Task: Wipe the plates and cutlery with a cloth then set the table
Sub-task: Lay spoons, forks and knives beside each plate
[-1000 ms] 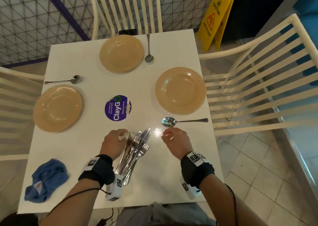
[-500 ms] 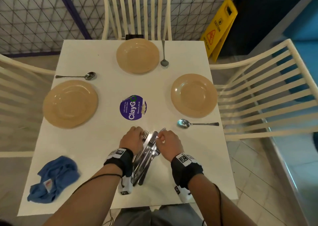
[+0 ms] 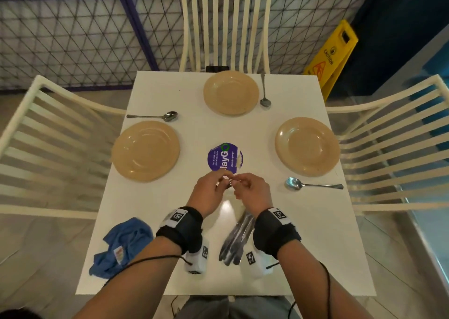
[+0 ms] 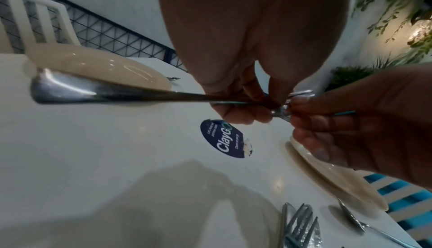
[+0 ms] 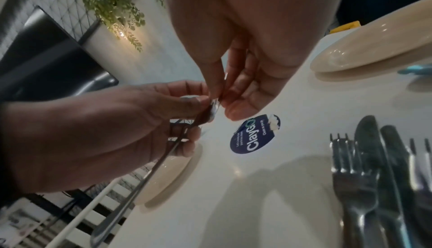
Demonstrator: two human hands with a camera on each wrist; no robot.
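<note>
My left hand [image 3: 221, 179] and right hand [image 3: 239, 181] meet above the table's middle, just short of the purple sticker [image 3: 224, 157]. Together they hold one fork [image 4: 98, 93] off the table. The left hand's fingers curl round its handle, and the right hand [image 5: 222, 100] pinches its tined end. The remaining forks and knives lie in a pile [image 3: 237, 243] between my wrists. Three tan plates [image 3: 145, 151] [image 3: 230, 92] [image 3: 307, 146] sit at the left, far and right places, each with a spoon [image 3: 155, 116] [image 3: 264, 93] [image 3: 313, 185] beside it. The blue cloth [image 3: 121, 246] lies crumpled at the near left.
The white table [image 3: 170, 221] has cream slatted chairs on its left [image 3: 48, 136], far [image 3: 226, 27] and right [image 3: 393, 136] sides. A yellow caution sign [image 3: 330, 56] stands on the floor at the far right. A mesh fence runs behind.
My hands closed in over the cutlery pile, then rose and moved forward together with one fork lifted out of it. The pile now lies uncovered between my wrists.
</note>
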